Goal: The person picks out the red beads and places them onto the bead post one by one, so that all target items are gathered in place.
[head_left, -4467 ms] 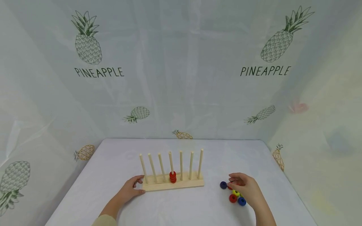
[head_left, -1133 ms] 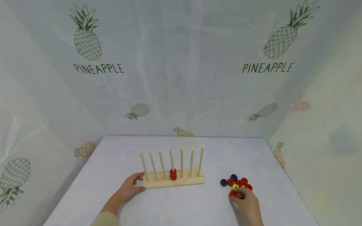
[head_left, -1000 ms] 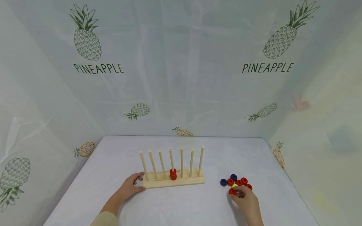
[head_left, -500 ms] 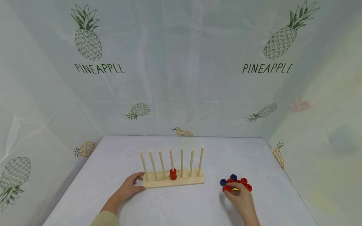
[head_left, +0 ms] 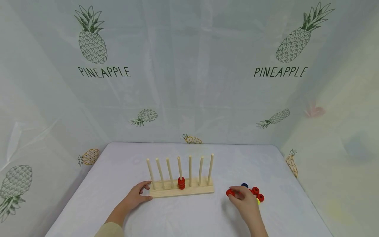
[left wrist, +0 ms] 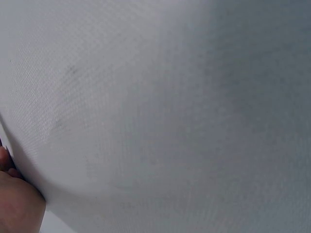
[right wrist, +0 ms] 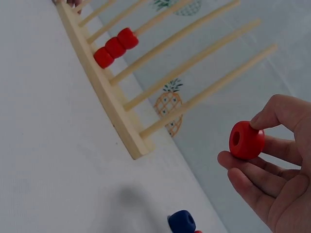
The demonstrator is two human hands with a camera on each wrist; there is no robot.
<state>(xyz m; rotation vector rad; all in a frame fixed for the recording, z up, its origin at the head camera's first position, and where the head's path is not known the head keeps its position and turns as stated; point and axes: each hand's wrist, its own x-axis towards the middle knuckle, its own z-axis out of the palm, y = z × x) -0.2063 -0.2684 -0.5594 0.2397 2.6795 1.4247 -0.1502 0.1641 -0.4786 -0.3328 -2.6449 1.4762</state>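
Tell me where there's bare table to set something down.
Bare table shows in front of the pegged rack, between the left hand and right hand, and behind the rack. It's crowded by the right hand, among the loose beads.

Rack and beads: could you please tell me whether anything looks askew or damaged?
Only the rack looks slightly askew, its right end angled toward the table's far edge. No damage shows; three red beads sit stacked.
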